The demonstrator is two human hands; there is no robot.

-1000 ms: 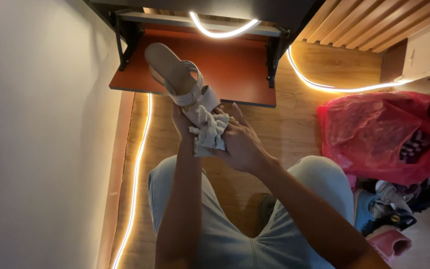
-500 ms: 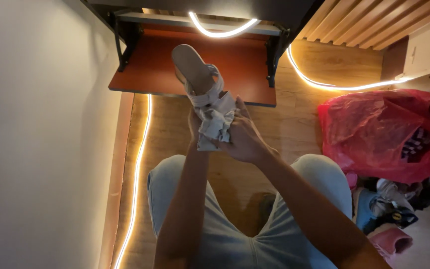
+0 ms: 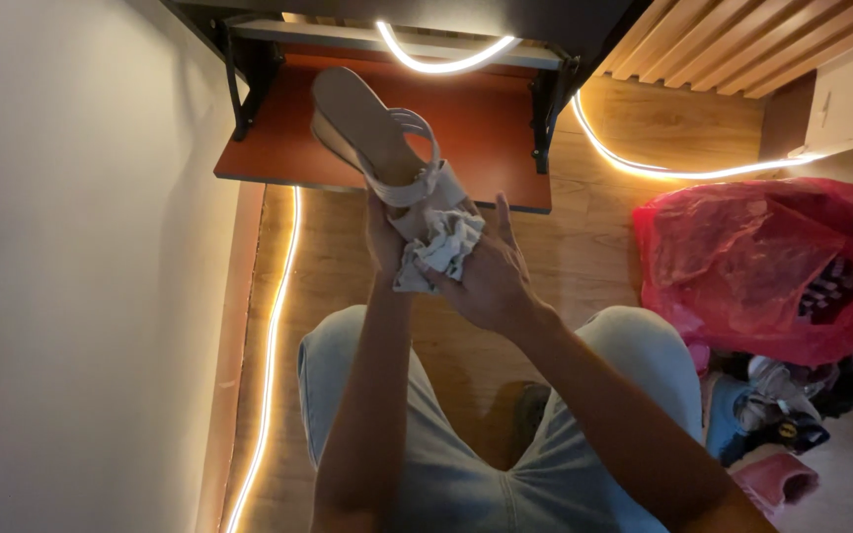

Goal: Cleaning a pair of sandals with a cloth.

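Setting: wooden floor (image 3: 624, 257) lit by a glowing light strip (image 3: 271, 336), pale wall at the left, a red-brown shelf (image 3: 486, 128) on black brackets ahead.

Item one: a white strappy sandal (image 3: 377, 138), held up in the air in front of the shelf, above our knees. Its long axis runs on a diagonal from the upper left down toward the middle. The rounded end points up and left toward the shelf; the strapped end points down to our hands. The pale sole faces us.

Item two: our left hand (image 3: 384, 237), closed around the lower, strapped end of the sandal.

Item three: our right hand (image 3: 491, 281), fingers spread and curled, pressing a crumpled white cloth (image 3: 438, 249) against the straps.

Handling note, as we judge it: we do best to grip the sandal firmly at one end, turn it slowly, and work the cloth along each strap in turn.

Also present: a red plastic bag (image 3: 752, 266) at the right, loose shoes (image 3: 782, 415) beneath it.
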